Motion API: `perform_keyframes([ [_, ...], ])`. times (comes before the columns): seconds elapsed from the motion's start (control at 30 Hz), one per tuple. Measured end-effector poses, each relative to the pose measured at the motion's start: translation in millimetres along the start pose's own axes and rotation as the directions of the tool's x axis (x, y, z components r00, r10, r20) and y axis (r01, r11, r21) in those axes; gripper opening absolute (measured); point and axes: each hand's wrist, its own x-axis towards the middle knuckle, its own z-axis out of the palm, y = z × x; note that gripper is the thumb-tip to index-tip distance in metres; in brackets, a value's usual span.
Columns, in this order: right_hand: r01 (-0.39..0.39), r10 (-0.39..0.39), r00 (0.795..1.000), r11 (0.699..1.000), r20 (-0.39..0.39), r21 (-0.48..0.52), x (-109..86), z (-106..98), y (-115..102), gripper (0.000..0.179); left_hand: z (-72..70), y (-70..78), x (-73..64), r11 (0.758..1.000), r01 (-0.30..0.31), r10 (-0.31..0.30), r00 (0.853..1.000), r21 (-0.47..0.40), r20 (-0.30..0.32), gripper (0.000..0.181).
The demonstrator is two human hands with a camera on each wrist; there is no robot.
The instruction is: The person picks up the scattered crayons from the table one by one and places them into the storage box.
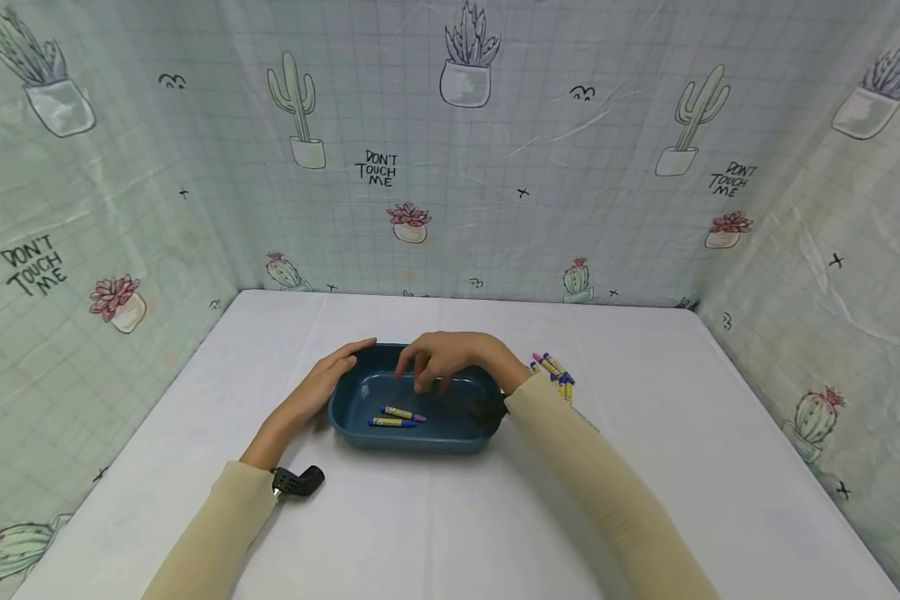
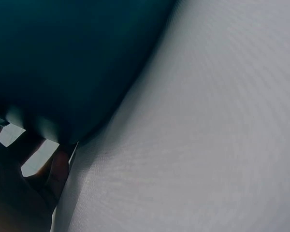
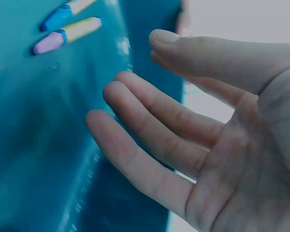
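Note:
A dark blue rectangular tray [image 1: 420,443] stands on the white table. Inside it, toward the front, lie a blue crayon [image 1: 392,422] and a pinkish-purple crayon [image 1: 403,413], both in yellow wrappers, close together. My left hand [image 1: 318,385] rests along the tray's left end, with the thumb by the rim and fingers stretched toward the back corner. In the left wrist view, fingertips [image 2: 63,166] meet the tray's outer wall. Over the tray's inside hovers my right hand [image 1: 446,357], its fingers loosely bent. The right wrist view shows nothing between the thumb and fingers [image 3: 150,125].
Several more crayons [image 1: 553,367] lie in a loose pile on the white table [image 1: 412,533], right of the tray and partly behind the right forearm. A patterned curtain [image 1: 450,192] with cactus drawings rises behind the table and along both sides.

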Motion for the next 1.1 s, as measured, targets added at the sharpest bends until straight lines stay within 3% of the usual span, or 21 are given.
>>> perform_keyframes([
  [0.23, 0.005, -0.004, 0.994, 1.0, -0.106, 0.005, -39.5, -12, 6, 0.041, 0.1, 0.2, 0.1, 1.0, -0.018, 0.018, 1.0, 0.002, -0.002, 0.047],
  [0.43, 0.01, -0.008, 0.973, 1.0, -0.23, 0.006, -68.6, -12, 20, 0.037, -0.4, -0.4, 0.0, 1.0, -0.021, 0.021, 1.0, 0.007, -0.001, 0.047],
  [0.6, 0.023, -0.011, 0.937, 0.999, -0.349, 0.031, -92.2, -11, 34, 0.031, -0.5, -1.1, -0.1, 1.0, -0.013, 0.013, 1.0, 0.009, -0.004, 0.047],
  [0.8, 0.016, 0.01, 0.88, 0.999, -0.475, 0.05, -120.9, -10, 53, 0.03, -0.8, -1.9, 1.0, 1.0, -0.008, 0.008, 1.0, 0.019, -0.004, 0.047],
  [1.1, -0.053, 0.114, 0.823, 0.991, -0.557, 0.123, -151.4, -6, 92, 0.03, -1.4, -2.1, 2.6, 1.0, -0.011, 0.011, 1.0, 0.024, -0.004, 0.047],
])
